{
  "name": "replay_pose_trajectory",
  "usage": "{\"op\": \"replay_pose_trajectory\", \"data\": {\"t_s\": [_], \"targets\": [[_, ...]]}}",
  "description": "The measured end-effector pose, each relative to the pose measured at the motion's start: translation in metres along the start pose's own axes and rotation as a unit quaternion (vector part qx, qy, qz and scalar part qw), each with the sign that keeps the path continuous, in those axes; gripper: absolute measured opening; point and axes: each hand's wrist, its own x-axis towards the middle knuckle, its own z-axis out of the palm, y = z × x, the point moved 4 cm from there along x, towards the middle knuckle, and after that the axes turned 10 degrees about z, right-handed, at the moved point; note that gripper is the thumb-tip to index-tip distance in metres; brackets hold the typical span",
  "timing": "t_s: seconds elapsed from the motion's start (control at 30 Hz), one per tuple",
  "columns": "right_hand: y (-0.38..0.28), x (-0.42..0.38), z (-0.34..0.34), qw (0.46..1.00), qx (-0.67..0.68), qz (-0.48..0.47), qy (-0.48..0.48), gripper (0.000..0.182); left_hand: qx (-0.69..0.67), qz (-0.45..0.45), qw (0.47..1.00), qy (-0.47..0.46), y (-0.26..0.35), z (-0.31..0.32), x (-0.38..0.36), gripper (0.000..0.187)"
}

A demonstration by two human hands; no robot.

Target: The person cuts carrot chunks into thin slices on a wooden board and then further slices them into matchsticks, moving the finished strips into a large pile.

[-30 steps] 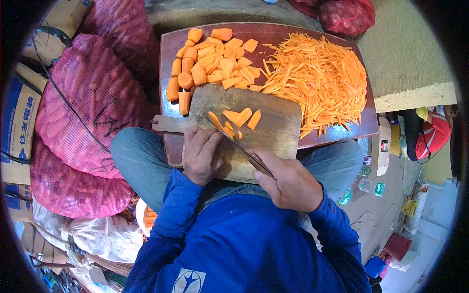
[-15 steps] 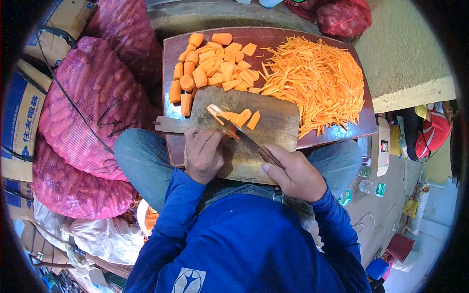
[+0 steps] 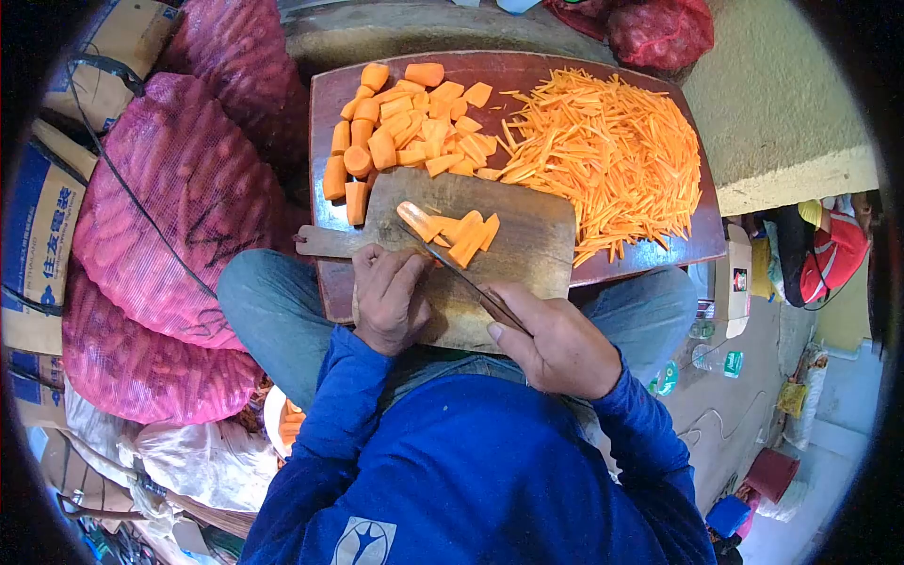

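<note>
My right hand (image 3: 565, 344) is closed round the handle of a knife (image 3: 468, 280), whose dark blade slants up and left over the wooden chopping board (image 3: 532, 254). My left hand (image 3: 388, 301) has its fingers curled at the board's left side, pressed on a carrot piece that they mostly hide. Just beyond the blade lie several cut carrot slices (image 3: 467, 240). Behind the board, chunks of peeled carrot (image 3: 403, 118) are heaped on the left of a dark red table (image 3: 527, 64). A large pile of carrot sticks (image 3: 617, 160) covers its right side.
Pink mesh sacks (image 3: 179, 207) stand at the left beside cardboard boxes (image 3: 42, 226). A white tub (image 3: 275, 419) with carrot pieces sits by my left leg. Plastic bottles (image 3: 720, 362) lie on the floor at right. A red mesh bag (image 3: 659, 36) rests behind the table.
The knife and my right hand have moved slightly left and down. Another carrot slice now lies against the others beside the blade. My left hand has barely moved.
</note>
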Motion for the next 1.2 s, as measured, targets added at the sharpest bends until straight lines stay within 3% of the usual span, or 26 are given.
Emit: {"op": "replay_pose_trajectory", "data": {"t_s": [0.17, 0.43, 0.5, 0.63, 0.73, 0.8, 0.93, 1.07, 1.2], "targets": [[0.028, 0.004, 0.016, 0.993, -0.066, 0.083, -0.055, 0.038, 0.002, -0.005, 1.000, 0.021, 0.000, 0.004, -0.005, 0.038], [0.024, -0.003, -0.005, 0.999, 0.036, 0.036, 0.004, 0.036, -0.006, -0.030, 1.000, 0.009, 0.003, 0.004, 0.001, 0.034], [0.024, -0.006, -0.014, 0.998, 0.051, 0.026, 0.035, 0.037, 0.001, -0.079, 0.994, -0.077, 0.004, 0.011, 0.008, 0.043], [0.045, -0.015, -0.022, 0.991, 0.052, 0.077, 0.092, 0.038, 0.028, -0.080, 0.985, -0.151, 0.002, 0.021, 0.008, 0.054], [0.070, -0.028, -0.015, 0.973, 0.152, 0.122, 0.124, 0.032, 0.030, -0.059, 0.984, -0.166, 0.003, 0.022, 0.010, 0.049], [0.078, -0.037, -0.007, 0.920, 0.325, 0.202, 0.090, 0.024, 0.043, -0.048, 0.984, -0.164, -0.003, 0.026, 0.008, 0.046], [0.069, -0.039, 0.004, 0.896, 0.386, 0.204, 0.078, 0.016, 0.060, -0.038, 0.984, -0.161, -0.015, 0.028, 0.018, 0.037], [0.068, -0.025, 0.012, 0.906, 0.380, 0.181, 0.042, 0.022, 0.040, -0.060, 0.988, -0.137, -0.033, 0.032, 0.024, 0.031], [0.073, -0.015, 0.013, 0.900, 0.408, 0.148, 0.039, 0.021, 0.048, -0.055, 0.988, -0.136, -0.027, 0.031, 0.035, 0.035]]}}
